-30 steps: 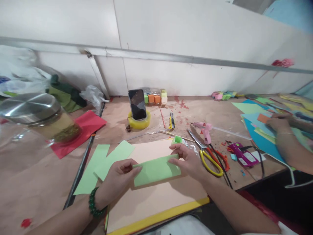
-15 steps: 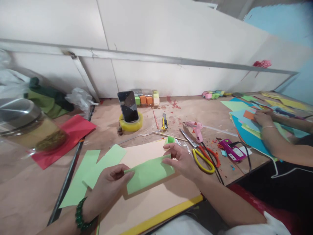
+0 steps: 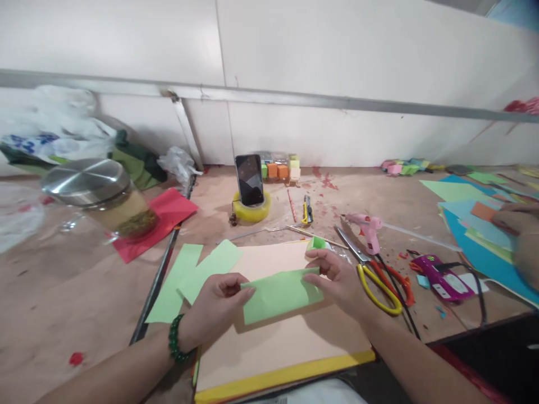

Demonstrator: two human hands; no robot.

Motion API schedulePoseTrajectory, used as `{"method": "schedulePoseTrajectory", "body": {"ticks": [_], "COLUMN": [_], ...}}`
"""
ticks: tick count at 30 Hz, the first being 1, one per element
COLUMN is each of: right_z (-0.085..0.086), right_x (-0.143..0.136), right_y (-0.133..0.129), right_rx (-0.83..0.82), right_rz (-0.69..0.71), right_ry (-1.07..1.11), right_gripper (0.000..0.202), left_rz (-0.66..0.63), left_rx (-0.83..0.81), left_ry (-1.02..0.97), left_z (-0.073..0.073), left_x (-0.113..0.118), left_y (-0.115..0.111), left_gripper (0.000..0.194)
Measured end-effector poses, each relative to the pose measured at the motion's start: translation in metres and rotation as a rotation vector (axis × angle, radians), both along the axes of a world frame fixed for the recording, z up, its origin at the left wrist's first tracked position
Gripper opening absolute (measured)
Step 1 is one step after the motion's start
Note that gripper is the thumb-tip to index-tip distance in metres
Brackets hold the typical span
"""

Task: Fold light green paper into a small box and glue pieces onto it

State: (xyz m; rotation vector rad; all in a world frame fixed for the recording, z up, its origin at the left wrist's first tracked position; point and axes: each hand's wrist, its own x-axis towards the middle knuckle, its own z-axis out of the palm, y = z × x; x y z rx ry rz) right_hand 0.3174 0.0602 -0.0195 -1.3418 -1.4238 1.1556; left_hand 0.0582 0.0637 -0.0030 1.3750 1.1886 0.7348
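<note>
A folded light green paper strip point(image 3: 282, 297) is held up between my two hands over a stack of peach sheets point(image 3: 286, 348). My left hand point(image 3: 223, 303), with a green bead bracelet at the wrist, pinches the strip's left end. At the right end, my right hand point(image 3: 337, 280) grips it by the upper edge between thumb and fingers. Two more green pieces point(image 3: 210, 269) lie left of the stack. Just behind my right hand stands a small green paper box point(image 3: 316, 243).
Scissors point(image 3: 379, 289), a pink glue gun point(image 3: 368, 227) and a purple device point(image 3: 444, 278) lie to the right. A phone point(image 3: 250, 179) leans in a yellow tape roll point(image 3: 252, 209). A glass jar point(image 3: 122, 207) stands at left. Another person's hand point(image 3: 520, 224) is at far right.
The view has swung left, so the whole scene sits further right in the picture. Both my hands keep their grip on the green strip.
</note>
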Motion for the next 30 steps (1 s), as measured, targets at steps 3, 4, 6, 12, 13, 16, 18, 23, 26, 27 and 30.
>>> {"method": "schedulePoseTrajectory", "body": {"ticks": [3,4,6,12,13,16,18,23,26,27,30], "right_z": [0.0,0.0004,0.0014,0.0025,0.0019,-0.0006,-0.0023,-0.0021,0.0014,0.0022,0.0], "right_x": [0.0,-0.0003,-0.0011,-0.0004,0.0001,0.0009,0.0005,-0.002,-0.0025,-0.0026,-0.0027], "right_y": [-0.0005,-0.0006,-0.0009,-0.0006,-0.0005,0.0,0.0005,0.0015,0.0015,0.0015,0.0015], "right_rx": [-0.01,-0.015,-0.027,-0.034,-0.026,0.011,0.035,0.053,0.05,0.047,0.04], "right_rz": [-0.001,-0.003,-0.009,-0.01,-0.008,-0.002,-0.001,0.012,0.03,0.035,0.048], "right_ry": [-0.013,-0.016,-0.012,0.001,-0.002,-0.023,-0.037,-0.034,-0.032,-0.036,-0.093], "right_gripper": [0.042,0.042,0.041,0.041,0.04,0.039,0.037,0.034,0.032,0.032,0.033], "left_rz": [0.001,0.0,-0.001,0.004,0.003,-0.004,-0.008,-0.046,-0.073,-0.086,-0.144], "left_rx": [0.0,0.004,0.008,0.013,0.012,0.015,0.013,0.006,0.02,0.027,0.073], "left_ry": [-0.015,-0.016,-0.013,0.001,0.005,0.034,0.058,0.092,0.127,0.152,0.289], "left_z": [-0.0001,-0.0004,-0.001,-0.0034,-0.0036,-0.0039,-0.004,-0.0047,-0.0059,-0.0063,-0.007], "left_x": [-0.0001,-0.0002,-0.0005,-0.0012,-0.0013,-0.002,-0.0026,-0.0034,-0.0037,-0.0039,-0.0045], "left_y": [0.0001,0.0001,0.0,-0.0016,-0.0017,-0.0012,-0.0004,0.0019,0.0031,0.0035,0.0037], "left_gripper": [0.028,0.028,0.028,0.029,0.029,0.03,0.031,0.036,0.038,0.039,0.036]}}
